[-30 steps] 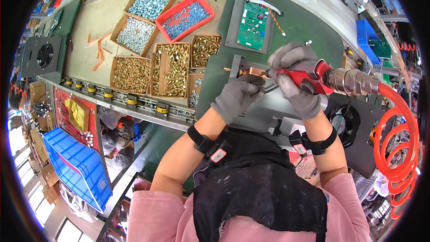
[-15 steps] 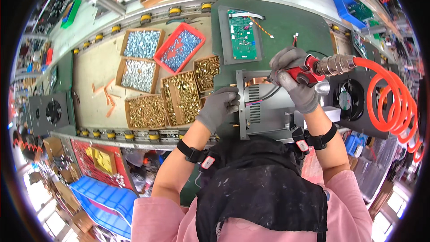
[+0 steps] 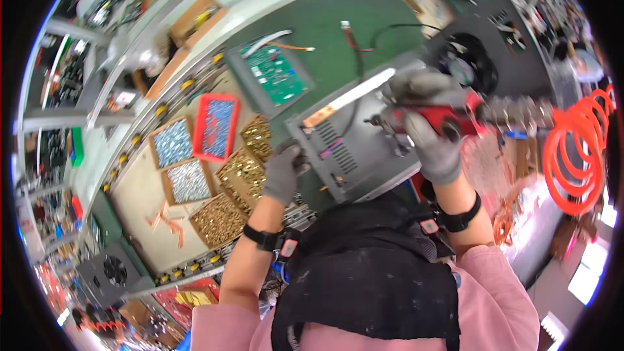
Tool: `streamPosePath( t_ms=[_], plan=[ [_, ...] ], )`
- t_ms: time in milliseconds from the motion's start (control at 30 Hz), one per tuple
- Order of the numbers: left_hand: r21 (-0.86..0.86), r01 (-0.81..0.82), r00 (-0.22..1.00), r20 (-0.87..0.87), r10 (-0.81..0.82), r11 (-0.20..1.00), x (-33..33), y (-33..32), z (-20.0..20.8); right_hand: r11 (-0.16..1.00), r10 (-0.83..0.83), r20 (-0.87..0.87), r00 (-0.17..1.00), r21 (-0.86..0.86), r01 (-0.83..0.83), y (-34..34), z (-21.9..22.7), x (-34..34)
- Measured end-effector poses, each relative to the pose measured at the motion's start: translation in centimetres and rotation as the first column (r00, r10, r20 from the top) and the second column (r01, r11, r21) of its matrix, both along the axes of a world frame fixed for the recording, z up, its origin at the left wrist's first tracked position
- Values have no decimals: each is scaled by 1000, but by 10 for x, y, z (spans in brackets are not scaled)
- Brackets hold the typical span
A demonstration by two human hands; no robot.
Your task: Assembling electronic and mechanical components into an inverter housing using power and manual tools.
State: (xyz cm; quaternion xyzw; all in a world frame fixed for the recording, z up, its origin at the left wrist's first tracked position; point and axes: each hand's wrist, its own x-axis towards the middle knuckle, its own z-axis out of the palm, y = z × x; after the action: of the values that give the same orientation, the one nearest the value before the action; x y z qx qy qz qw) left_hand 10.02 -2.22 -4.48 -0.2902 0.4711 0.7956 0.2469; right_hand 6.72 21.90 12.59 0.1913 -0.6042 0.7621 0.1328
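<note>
My right hand (image 3: 432,127), in a grey glove, is wrapped round a red air screwdriver (image 3: 442,119). The tool's tip points left, above the grey slotted metal case (image 3: 374,146). A coiled orange-red air hose (image 3: 575,156) trails from the tool's back end. My left hand (image 3: 283,172), also gloved, is closed with curled fingers just left of the case's edge panel; whatever may be between the fingertips is hidden. A dark cable (image 3: 357,84) runs across the case. Above it, a green circuit board (image 3: 274,75) lies on a grey plate.
Left of the case sit boxes of brass standoffs (image 3: 225,221), a red tray of small bluish parts (image 3: 216,127) and a box of silver parts (image 3: 188,182). A dark panel with a fan (image 3: 465,62) stands at the upper right. A roller rail (image 3: 161,112) edges the bench.
My view has turned, so the bench and case appear tilted. The screwdriver has drawn back from the case's left panel to over its right part. My left hand is now farther from that panel.
</note>
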Motion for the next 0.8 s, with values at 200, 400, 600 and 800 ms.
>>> streamPosePath(
  t_ms=[200,400,600,800],
  plan=[
    [-31,-69,994,81,71,997,-1,-9,-9,821,-462,445,767,541,181,174,-73,114],
    [-103,8,995,102,3,995,-15,6,9,153,-929,149,339,988,-15,353,-227,230],
    [-104,17,996,92,-7,994,-20,-2,11,-117,-839,324,437,677,-727,303,-125,164],
    [-107,51,993,110,-39,993,-11,-8,5,455,-95,526,845,778,-432,147,47,-16]
  ],
)
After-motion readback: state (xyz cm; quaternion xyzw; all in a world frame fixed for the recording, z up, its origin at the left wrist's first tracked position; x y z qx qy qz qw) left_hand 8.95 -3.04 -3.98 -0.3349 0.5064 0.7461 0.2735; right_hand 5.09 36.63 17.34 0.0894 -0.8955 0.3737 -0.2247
